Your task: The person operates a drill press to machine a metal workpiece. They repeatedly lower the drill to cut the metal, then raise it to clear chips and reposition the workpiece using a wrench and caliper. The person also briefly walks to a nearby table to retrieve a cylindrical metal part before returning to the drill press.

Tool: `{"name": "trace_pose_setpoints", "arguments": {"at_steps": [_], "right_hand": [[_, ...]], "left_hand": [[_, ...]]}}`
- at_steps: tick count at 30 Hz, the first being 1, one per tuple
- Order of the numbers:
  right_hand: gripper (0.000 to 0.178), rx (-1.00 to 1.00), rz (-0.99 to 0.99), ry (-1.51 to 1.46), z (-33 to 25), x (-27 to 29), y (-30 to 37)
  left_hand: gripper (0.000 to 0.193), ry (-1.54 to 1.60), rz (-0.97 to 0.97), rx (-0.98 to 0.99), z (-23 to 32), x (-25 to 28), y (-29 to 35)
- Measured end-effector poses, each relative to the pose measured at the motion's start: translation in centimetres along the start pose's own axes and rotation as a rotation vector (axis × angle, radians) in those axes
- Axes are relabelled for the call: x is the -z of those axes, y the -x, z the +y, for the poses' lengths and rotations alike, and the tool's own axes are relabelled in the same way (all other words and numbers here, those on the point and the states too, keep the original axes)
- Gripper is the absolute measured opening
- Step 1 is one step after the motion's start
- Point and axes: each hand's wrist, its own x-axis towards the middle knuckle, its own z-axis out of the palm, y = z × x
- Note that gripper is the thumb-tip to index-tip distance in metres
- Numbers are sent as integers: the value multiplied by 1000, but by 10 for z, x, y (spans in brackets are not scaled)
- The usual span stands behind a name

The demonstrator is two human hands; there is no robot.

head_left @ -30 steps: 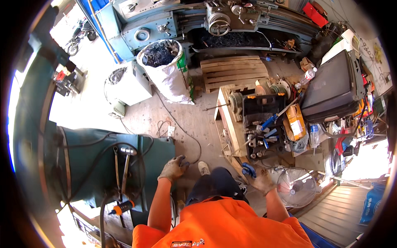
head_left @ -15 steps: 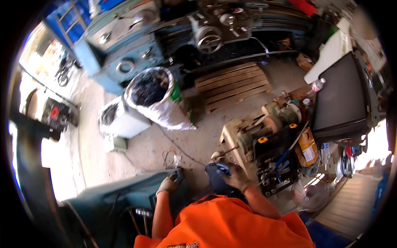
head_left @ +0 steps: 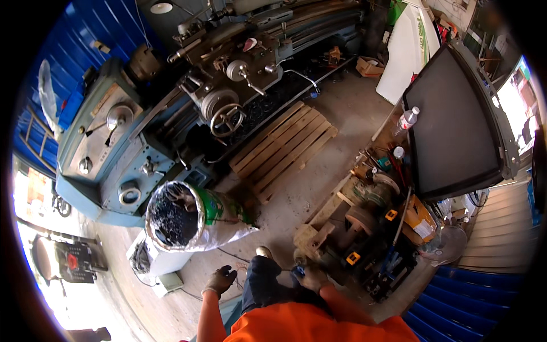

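My left hand (head_left: pixel 220 280), in a light glove with dark fingers, hangs in front of me with its fingers apart, nothing in it. My right hand (head_left: pixel 313 279), gloved the same way, is curled in front of my right thigh, close to the near end of a bench grinder stand (head_left: pixel 310 236). A small dark blue thing (head_left: pixel 298 272) shows at its fingers, too blurred to name. Left of my legs stands a white and green sack (head_left: pixel 228 219) filled with dark metal shavings, apart from my left hand.
A large blue-grey lathe (head_left: pixel 165 137) spans the far side, with a wooden pallet (head_left: pixel 285 148) before it. A grinder (head_left: pixel 364 199) and cluttered tools stand at right, beside a big dark panel (head_left: pixel 456 125) and a plastic bottle (head_left: pixel 408 118). A cable (head_left: pixel 231 254) lies on the floor.
My view has turned to the right and I have moved forward, nearer the sack and grinder. My left hand has come away from the teal machine cover. The blue thing stays at my right hand.
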Motion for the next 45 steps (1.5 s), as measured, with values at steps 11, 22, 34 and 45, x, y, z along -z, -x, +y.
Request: {"name": "trace_pose_setpoints", "arguments": {"at_steps": [11,22,34,45], "right_hand": [[35,-157,196,164,31,-58,-4],[31,-246,-38,375,7,-46,16],[45,-1150,361,-497,-110,-69,32],[49,-1283,523,-609,-145,-60,71]], "left_hand": [[56,-472,-315,-462,127,60,-153],[60,-403,739,-646,339,337,-276],[48,-1042,473,-857,448,502,-414],[51,-710,951,-1183,476,552,-428]]}}
